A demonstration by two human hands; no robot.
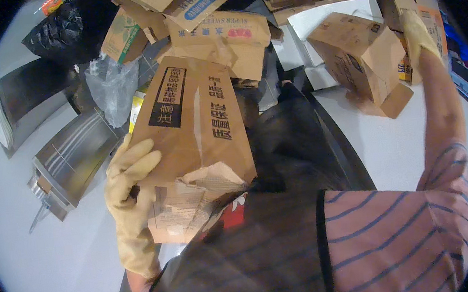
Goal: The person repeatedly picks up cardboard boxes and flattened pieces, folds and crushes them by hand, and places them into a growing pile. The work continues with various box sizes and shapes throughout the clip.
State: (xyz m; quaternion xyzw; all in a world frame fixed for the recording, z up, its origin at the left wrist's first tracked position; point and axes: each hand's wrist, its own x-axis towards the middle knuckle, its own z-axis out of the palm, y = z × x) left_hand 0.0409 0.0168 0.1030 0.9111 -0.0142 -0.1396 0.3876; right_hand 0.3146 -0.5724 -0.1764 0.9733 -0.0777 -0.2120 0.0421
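Pale floor with a heap of flattened cardboard along the far side. The left hand [130, 204] in a yellow rubber glove is clamped on the left edge of a brown cardboard box [193, 133], long axis running up and away from the grip. The right hand [419, 35], also gloved, is way out right, resting on another carton [357, 52]; can't tell if its fingers are closed.

Gloved left hand [129, 198] clenched low, right hand [418, 31] outstretched.

The floor [41, 249] is pale and smooth; two shiny metal boxes [66, 156] lie on it at the left; a big heap of brown cardboard boxes [349, 50] sits farther back; a black bag [59, 30] lies beside them.
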